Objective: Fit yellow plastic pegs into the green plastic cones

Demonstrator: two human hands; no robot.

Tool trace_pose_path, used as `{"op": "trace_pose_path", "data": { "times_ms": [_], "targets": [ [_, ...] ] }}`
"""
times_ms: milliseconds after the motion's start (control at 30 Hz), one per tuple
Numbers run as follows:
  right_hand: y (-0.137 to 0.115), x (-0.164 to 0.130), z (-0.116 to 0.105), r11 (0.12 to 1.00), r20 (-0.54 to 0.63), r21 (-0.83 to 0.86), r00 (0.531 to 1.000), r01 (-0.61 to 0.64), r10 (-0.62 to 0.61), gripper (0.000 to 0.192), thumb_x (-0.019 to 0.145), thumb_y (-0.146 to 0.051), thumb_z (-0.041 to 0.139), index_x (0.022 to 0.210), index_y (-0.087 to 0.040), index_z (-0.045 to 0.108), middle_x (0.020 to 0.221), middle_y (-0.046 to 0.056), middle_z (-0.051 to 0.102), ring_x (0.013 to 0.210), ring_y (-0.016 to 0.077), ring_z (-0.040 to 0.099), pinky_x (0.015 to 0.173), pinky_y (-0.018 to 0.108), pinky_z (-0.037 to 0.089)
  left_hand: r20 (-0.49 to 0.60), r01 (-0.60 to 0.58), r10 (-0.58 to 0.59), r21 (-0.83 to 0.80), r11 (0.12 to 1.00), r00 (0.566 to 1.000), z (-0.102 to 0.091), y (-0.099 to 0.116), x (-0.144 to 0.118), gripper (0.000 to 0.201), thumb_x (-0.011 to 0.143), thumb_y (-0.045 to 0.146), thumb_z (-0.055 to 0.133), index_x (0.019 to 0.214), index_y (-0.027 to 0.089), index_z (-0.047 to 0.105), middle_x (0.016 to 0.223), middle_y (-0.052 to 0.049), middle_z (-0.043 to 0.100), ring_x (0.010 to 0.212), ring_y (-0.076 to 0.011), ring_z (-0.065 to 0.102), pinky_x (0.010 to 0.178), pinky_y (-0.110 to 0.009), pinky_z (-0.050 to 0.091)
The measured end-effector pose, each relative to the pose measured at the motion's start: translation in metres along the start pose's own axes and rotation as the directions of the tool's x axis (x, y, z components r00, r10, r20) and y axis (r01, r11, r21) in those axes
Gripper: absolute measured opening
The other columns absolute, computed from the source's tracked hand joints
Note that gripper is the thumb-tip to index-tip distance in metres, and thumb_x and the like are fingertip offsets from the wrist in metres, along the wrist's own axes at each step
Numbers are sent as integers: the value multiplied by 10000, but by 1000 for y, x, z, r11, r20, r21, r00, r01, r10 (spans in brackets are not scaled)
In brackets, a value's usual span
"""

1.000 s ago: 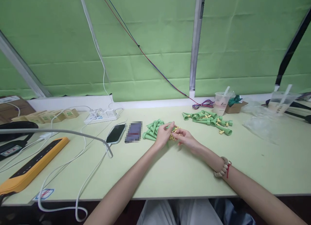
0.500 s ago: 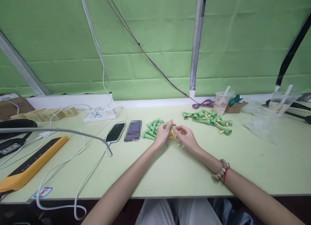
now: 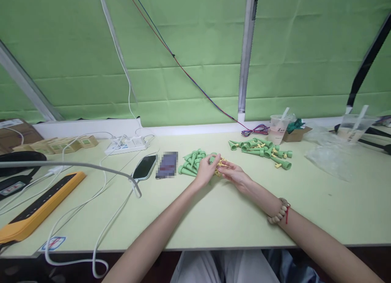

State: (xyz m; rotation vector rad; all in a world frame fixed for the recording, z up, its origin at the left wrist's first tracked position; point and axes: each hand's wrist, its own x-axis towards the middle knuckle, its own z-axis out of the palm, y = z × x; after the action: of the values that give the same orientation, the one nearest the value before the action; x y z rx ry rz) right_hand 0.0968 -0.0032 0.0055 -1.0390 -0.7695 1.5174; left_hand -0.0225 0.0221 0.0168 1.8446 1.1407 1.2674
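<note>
My left hand [image 3: 206, 171] is closed round a green plastic cone-shaped piece [image 3: 213, 159], whose end shows between the thumb and fingers. Facing it, my right hand [image 3: 236, 175] has its fingertips pinched together close to the left fingertips. What it pinches, if anything, is too small and covered to make out. Small yellow plastic pieces [image 3: 224, 161] lie in a heap just behind and under the fingertips, partly hidden. Beside my left hand lies a pile of green cone-shaped pieces [image 3: 192, 162].
To the right lies a group of green pieces with yellow parts [image 3: 264, 149]. A drink cup [image 3: 277, 130], small cardboard box [image 3: 295, 135] and plastic bag [image 3: 328, 160] are behind. A phone [image 3: 145, 167], white cables and an orange power strip [image 3: 45, 203] lie left.
My right hand has turned and its fingers have straightened and come closer to my left fingertips. The left hand has shifted slightly, and more of the green piece in it shows.
</note>
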Motion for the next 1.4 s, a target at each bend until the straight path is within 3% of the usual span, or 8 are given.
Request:
{"op": "trace_pose_path", "data": {
  "times_ms": [200, 333, 533, 633, 733, 933, 1133, 1400],
  "targets": [
    [1, -7, 4, 977, -34, -104, 981, 188, -192, 358, 468, -234, 793, 754, -147, 597, 686, -11, 594, 584, 82, 555, 575, 210, 471, -4, 150, -152, -129, 980, 988, 4, 2, -2, 491, 787, 574, 392, 855, 145, 620, 432, 27, 446, 391, -88, 404, 409, -209, 333],
    [3, -8, 4, 895, 49, -217, 920, 390, -389, 323, 509, -316, 759, 697, -158, 549, 638, -7, 555, 616, 126, 554, 527, 229, 457, 91, 299, -285, -215, 930, 954, 5, 3, -5, 545, 804, 607, 323, 922, 143, 583, 336, 70, 290, 284, -81, 293, 300, -191, 252],
    [6, -14, 3, 559, 250, -477, 715, 678, -653, 52, 698, -197, 542, 647, -194, 531, 742, 53, 560, 961, 232, 557, 531, 230, 447, 152, 381, -356, -202, 902, 922, 5, 1, -6, 606, 783, 669, 274, 475, 173, 435, 314, 36, 277, 235, -61, 247, 248, -203, 200],
    [4, -16, 3, 379, 339, -569, 628, 730, -700, 139, 711, -119, 454, 651, -199, 550, 752, 48, 550, 889, 203, 565, 557, 240, 443, 164, 392, -362, -219, 894, 918, 5, -2, -6, 644, 771, 693, 248, 371, 191, 302, 283, 26, 234, 226, -52, 227, 254, -205, 173],
    [2, -16, 2, 318, 359, -601, 604, 733, -712, 182, 699, -80, 427, 664, -199, 560, 756, 42, 557, 795, 176, 555, 569, 245, 441, 194, 440, -401, -240, 865, 895, 6, -2, -5, 652, 762, 706, 239, 360, 194, 285, 270, 26, 214, 223, -52, 223, 258, -203, 153],
    [4, -10, 1, 503, 207, -536, 684, 678, -700, 146, 733, -218, 538, 864, -184, 594, 884, 63, 601, 850, 187, 553, 621, 263, 463, 281, 506, -426, -356, 785, 860, 6, 5, -3, 601, 805, 641, 221, 435, 187, 358, 275, 40, 226, 244, -61, 250, 278, -184, 196],
    [4, -7, 1, 721, 156, -440, 837, 535, -525, 317, 685, -414, 619, 863, -152, 603, 812, 67, 631, 737, 175, 578, 560, 250, 465, 188, 443, -402, -390, 807, 896, 6, 2, -1, 504, 811, 585, 317, 662, 160, 544, 313, 51, 304, 271, -83, 309, 278, -195, 243],
    [1, -9, 6, 867, 77, -333, 927, 371, -368, 391, 670, -515, 607, 842, -164, 610, 772, 52, 616, 686, 144, 569, 425, 175, 431, 65, 278, -274, -376, 884, 959, 5, 7, -5, 495, 789, 600, 382, 880, 152, 572, 360, 70, 282, 298, -65, 258, 277, -175, 205]
  ]
}}
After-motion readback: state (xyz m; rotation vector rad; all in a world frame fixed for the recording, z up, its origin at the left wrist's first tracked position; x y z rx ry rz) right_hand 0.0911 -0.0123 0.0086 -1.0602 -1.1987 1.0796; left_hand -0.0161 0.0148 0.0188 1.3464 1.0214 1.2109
